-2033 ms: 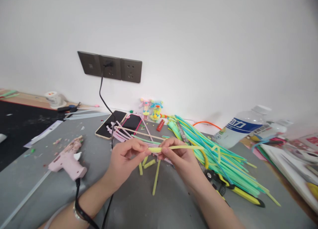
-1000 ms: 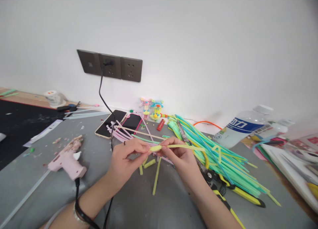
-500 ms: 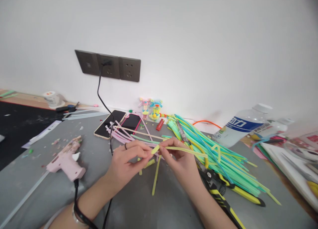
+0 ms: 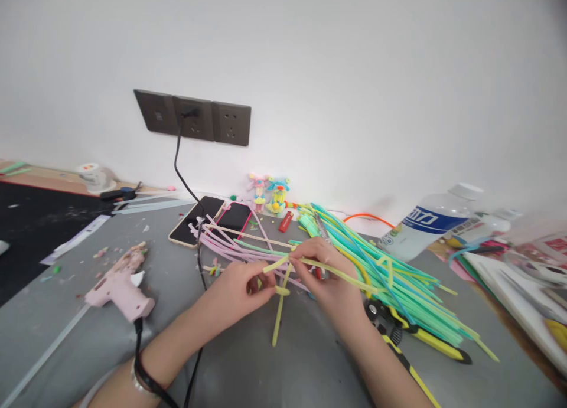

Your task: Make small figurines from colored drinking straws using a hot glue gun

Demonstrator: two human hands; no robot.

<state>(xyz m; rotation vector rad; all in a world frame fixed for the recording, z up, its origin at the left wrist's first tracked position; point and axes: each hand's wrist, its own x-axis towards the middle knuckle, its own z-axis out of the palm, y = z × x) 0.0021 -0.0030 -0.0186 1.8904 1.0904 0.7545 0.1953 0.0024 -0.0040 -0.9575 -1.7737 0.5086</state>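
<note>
My right hand point(image 4: 328, 272) pinches a long yellow-green pipe cleaner point(image 4: 343, 273) between thumb and fingers. One end sticks out past the fingertips toward my left hand; the long end runs off to the right. My left hand point(image 4: 245, 287) is closed, its fingertips on a short yellow pipe cleaner piece point(image 4: 282, 291). Most of that piece is hidden behind the fingers. Another yellow pipe cleaner point(image 4: 277, 319) slants down between my hands. Behind them lie pink pipe cleaners point(image 4: 225, 245). Right of my right hand is a bundle of green, blue and yellow pipe cleaners point(image 4: 398, 278).
A pink glue gun point(image 4: 119, 296) rests at left, its black cord passing my left forearm. Two phones point(image 4: 197, 222) lie behind my hands, near two small figures point(image 4: 277, 195). Yellow-black pliers point(image 4: 425, 343) and a tilted bottle point(image 4: 427, 225) are at right.
My left fingers have let go of the long pipe cleaner's tip and moved slightly down, onto the short piece. My right hand has shifted slightly right and up, still pinching the long pipe cleaner.
</note>
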